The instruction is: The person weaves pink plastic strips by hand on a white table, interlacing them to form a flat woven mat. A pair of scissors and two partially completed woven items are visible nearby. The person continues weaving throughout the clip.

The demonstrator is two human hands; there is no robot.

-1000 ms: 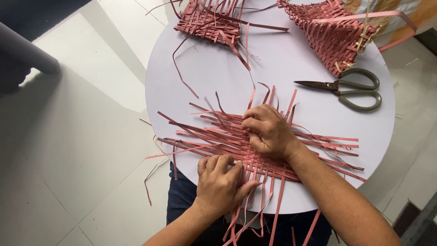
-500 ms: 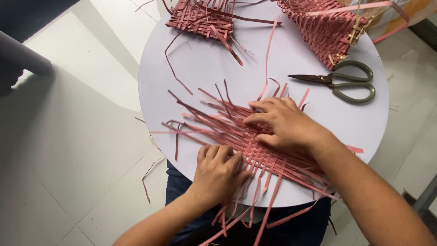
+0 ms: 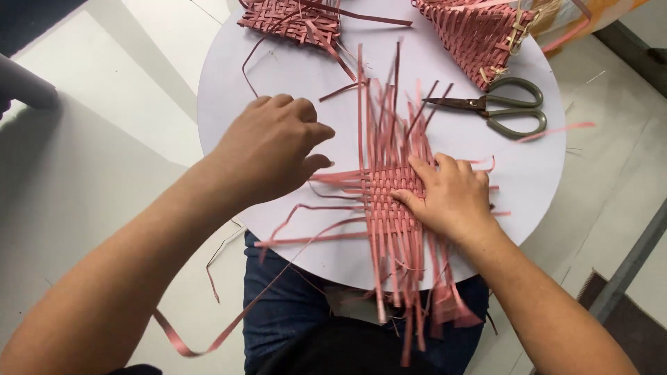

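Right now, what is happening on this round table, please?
A person is weaving flat pink strips into a mat on a round white table. The right hand presses flat on the woven part, while the left hand hovers beside it, fingers curled near the loose strip ends. Scissors lie closed further back. Two other woven pink pieces sit at the far edge: a flat one and a cone-shaped one.

So the count: one round white tabletop [image 3: 278,76], one pair of scissors [image 3: 504,107], and three pink woven strip pieces — one flat mat in progress [image 3: 389,201], one flat woven square [image 3: 292,17] at the far edge, and one cone-shaped basket piece [image 3: 476,35]. Two hands in view, left hand [image 3: 267,149] and right hand [image 3: 451,198]. Loose strips are too tangled to count.
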